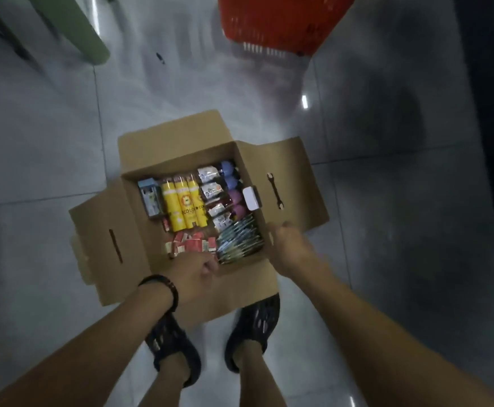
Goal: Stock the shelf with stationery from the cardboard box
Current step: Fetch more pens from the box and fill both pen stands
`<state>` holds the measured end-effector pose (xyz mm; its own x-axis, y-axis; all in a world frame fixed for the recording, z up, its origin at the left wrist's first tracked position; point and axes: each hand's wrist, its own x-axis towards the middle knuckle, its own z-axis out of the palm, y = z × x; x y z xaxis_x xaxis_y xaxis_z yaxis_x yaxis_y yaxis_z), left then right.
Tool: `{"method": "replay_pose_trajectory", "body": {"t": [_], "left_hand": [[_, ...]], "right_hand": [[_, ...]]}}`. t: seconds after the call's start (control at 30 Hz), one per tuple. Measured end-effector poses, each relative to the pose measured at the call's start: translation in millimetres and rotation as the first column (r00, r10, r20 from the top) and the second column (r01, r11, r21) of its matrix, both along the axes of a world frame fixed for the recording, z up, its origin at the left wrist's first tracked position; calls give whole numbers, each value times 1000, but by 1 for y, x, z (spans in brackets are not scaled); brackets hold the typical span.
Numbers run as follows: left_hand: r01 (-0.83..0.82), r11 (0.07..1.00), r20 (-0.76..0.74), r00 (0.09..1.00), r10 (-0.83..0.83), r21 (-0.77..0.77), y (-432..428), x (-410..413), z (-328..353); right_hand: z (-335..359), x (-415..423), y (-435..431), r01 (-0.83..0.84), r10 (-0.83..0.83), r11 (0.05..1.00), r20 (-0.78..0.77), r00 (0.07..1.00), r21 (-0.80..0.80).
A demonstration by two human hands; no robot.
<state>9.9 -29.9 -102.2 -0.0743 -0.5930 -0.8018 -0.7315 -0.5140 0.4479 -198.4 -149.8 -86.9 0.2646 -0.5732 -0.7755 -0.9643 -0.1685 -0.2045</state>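
An open cardboard box (181, 136) stands on the tiled floor in front of my feet, all flaps folded out. Inside are three yellow tubes (184, 205), small red packets (193, 245), purple and blue round items (234, 190), a stack of flat silver-green packs (240, 240) and a small blue box (149, 199). My left hand (194, 274), with a dark bead bracelet on the wrist, rests with curled fingers on the box's near edge beside the red packets. My right hand (291, 249) grips the box's right wall at the near corner.
A red plastic basket (278, 24) stands on the floor beyond the box. A pale green furniture leg (72, 27) is at the far left. Dark shelving edge runs along the right side. My feet in black sandals (251, 327) stand just behind the box.
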Motion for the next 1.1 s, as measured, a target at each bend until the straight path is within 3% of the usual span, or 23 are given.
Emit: {"method": "replay_pose_trajectory", "body": {"t": [0.13, 0.27, 0.43, 0.7, 0.93, 1.1], "left_hand": [[-108, 994, -37, 993, 108, 9, -17, -35, -92], [-30, 995, 44, 998, 34, -96, -34, -62, -157], [23, 997, 106, 994, -15, -75, -40, -74, -209], [151, 985, 205, 970, -132, -79, -42, -80, -234], [57, 998, 97, 994, -58, 13, -41, -91, -233], [73, 993, 80, 994, -80, 91, -43, -79, -235]], "right_hand": [[-80, -3, -17, 147, -138, 987, 138, 981, -63], [-120, -13, -34, 199, -180, 979, 249, 952, -53], [-127, -22, -43, 254, -261, 965, 320, 911, 64], [-128, -29, -44, 316, -374, 927, 422, 826, 203], [-127, -30, -44, 332, -406, 912, 435, 804, 239], [-127, -28, -44, 317, -365, 930, 400, 841, 184]]}}
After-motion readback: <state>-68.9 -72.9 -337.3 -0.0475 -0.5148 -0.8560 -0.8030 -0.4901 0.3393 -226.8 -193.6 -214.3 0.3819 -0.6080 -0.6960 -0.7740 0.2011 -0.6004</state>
